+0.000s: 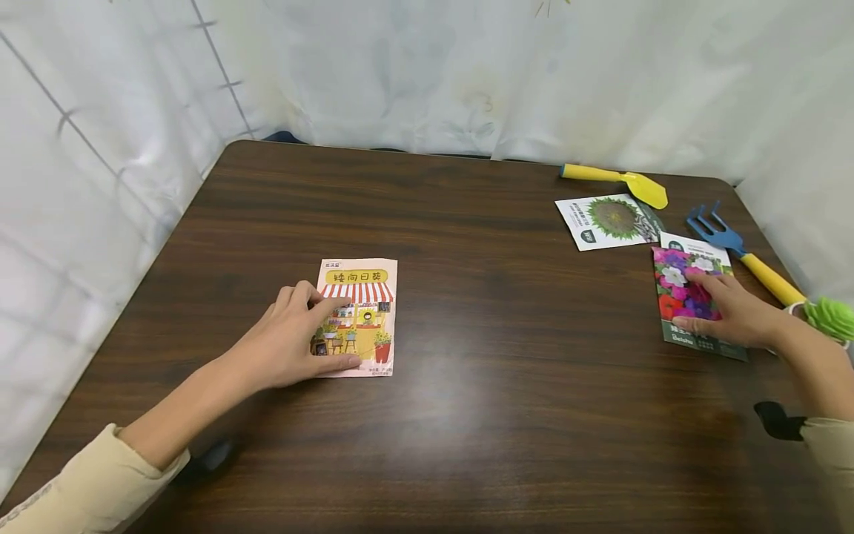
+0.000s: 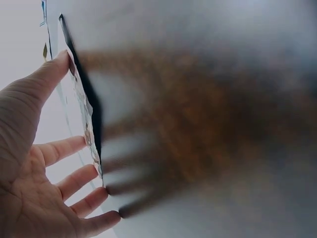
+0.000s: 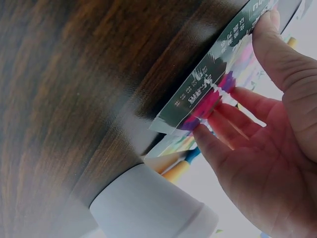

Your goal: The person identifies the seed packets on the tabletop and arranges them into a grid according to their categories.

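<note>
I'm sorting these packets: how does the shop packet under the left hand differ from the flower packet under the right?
The shop packet is pale pink with a drawn shopfront; the flower packet shows bright blooms and a dark green band. The shop packet lies apart, while the flower packet overlaps a white packet. Both are touched, by the left hand and right hand respectively.

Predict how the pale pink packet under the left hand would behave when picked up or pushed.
The pale pink packet would probably be light and bendy: its edge looks thin in the left wrist view. Being flat, it would likely slide, not roll, on the shiny table.
</note>
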### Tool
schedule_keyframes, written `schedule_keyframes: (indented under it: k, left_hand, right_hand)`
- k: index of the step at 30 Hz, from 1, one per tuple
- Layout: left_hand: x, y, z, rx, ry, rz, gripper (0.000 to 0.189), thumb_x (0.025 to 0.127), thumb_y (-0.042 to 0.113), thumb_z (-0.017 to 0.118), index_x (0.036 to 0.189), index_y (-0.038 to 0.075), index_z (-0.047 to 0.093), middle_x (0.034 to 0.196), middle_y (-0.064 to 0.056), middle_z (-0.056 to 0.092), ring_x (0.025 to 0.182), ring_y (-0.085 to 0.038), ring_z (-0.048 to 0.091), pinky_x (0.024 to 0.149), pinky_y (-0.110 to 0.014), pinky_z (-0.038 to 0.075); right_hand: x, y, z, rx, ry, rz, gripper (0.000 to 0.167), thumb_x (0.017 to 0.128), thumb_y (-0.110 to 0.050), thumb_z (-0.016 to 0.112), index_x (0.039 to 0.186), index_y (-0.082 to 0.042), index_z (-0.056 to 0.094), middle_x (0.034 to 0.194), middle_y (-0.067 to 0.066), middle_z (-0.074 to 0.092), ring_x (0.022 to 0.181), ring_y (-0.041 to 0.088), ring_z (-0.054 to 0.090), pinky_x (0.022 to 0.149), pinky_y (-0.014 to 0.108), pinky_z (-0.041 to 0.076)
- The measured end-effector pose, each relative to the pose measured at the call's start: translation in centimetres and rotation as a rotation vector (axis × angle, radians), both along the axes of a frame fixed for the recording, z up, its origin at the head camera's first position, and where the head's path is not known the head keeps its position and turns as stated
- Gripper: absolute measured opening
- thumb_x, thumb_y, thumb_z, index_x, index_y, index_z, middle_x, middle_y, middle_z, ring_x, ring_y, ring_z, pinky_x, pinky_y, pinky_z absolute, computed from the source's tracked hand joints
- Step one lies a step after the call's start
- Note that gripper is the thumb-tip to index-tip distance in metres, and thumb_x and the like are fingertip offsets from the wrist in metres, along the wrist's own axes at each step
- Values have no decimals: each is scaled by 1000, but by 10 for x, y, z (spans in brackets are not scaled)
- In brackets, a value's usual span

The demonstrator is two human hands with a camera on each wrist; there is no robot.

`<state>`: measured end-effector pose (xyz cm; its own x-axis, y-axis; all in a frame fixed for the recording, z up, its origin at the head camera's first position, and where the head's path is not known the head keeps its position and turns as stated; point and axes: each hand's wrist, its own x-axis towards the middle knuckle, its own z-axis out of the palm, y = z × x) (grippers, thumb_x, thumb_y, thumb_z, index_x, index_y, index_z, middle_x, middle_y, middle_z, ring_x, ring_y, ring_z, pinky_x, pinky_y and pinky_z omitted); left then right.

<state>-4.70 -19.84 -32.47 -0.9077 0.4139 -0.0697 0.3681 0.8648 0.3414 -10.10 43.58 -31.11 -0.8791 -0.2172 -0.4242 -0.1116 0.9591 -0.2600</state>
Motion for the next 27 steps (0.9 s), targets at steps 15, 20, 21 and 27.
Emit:
schedule_keyframes:
  k: [15,20,21,27]
  left_hand:
    - [30,-7,-2,9,19,27,89,78,65,80,143,9,58,122,-15,46,114,-39,41,85,-52,42]
    - [29,-8,-4,7,23,27,88,77,65,81,142,9,58,121,-15,45,113,-39,40,84,-52,42]
    - [29,-7,-4,6,21,25,88,77,65,80,142,8,58,120,-15,45,113,-39,40,83,-52,42]
    - [24,-5,-5,6,25,1,89,78,62,82,142,6,58,120,-15,45,111,-38,40,83,-51,42]
  right_hand:
    - [0,-2,-4,-7,73,14,94,93,-32,76,153,14,19,144,47,21,130,65,20,100,80,26]
    - [3,-6,-5,8,150,14,92,91,-30,78,152,13,24,144,48,23,131,67,19,100,80,25]
    - [4,-7,-6,11,166,12,92,90,-30,78,152,12,25,144,48,24,130,67,20,100,80,25]
    - [13,-10,-7,-30,234,19,90,85,-25,84,150,8,31,143,46,29,128,66,24,97,79,26]
